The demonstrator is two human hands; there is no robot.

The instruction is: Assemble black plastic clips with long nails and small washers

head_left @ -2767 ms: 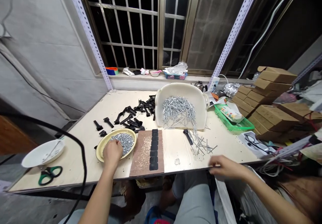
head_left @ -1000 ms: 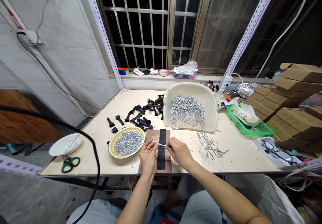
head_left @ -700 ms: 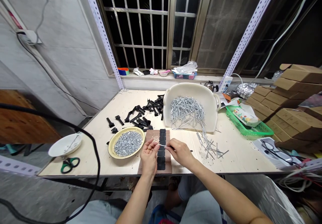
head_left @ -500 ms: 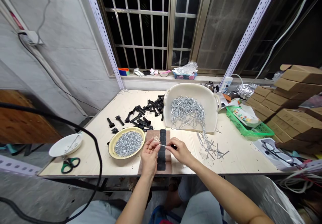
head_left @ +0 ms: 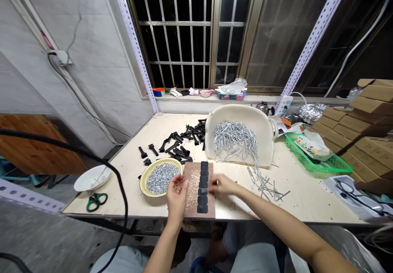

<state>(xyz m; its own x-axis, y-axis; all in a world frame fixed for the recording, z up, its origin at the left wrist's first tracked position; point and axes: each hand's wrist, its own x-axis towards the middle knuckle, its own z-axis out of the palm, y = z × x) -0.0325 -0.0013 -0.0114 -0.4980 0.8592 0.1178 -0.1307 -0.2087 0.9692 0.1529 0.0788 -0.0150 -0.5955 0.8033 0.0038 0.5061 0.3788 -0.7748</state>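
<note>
Two bare hands held apart above the near edge of a pale wooden table (head_left: pixel 153 126). The left hand (head_left: pixel 176 194) is seen with palm turned up, fingers loosely curled, thumb apart from them; it is placed between a round yellow bowl (head_left: pixel 142 184) and a brown rectangular board (head_left: pixel 192 213), overlapping both from this angle. The right hand (head_left: pixel 223 184) is blurred, fingers bunched at the board's right edge; whether anything is gripped cannot be told. Between the hands, a column of black, round-cornered flat pieces (head_left: pixel 202 200) is laid along the board, nearer the right hand, with tiny beige grains (head_left: pixel 193 182) scattered left of it. The bowl is filled with small silvery metal bits (head_left: pixel 161 177). Beyond, a cream plastic tray (head_left: pixel 266 142) is heaped with long silvery metal pins (head_left: pixel 235 136), some spilled past its front lip, right of the right hand. Black handle-shaped pieces (head_left: pixel 181 152) are strewn behind the bowl. Farther left, green-and-black-handled scissors (head_left: pixel 97 201) are laid by a shallow white dish (head_left: pixel 80 184); far right, a green plastic basket (head_left: pixel 333 168) and stacked brown cardboard boxes (head_left: pixel 368 152) are noted.
</note>
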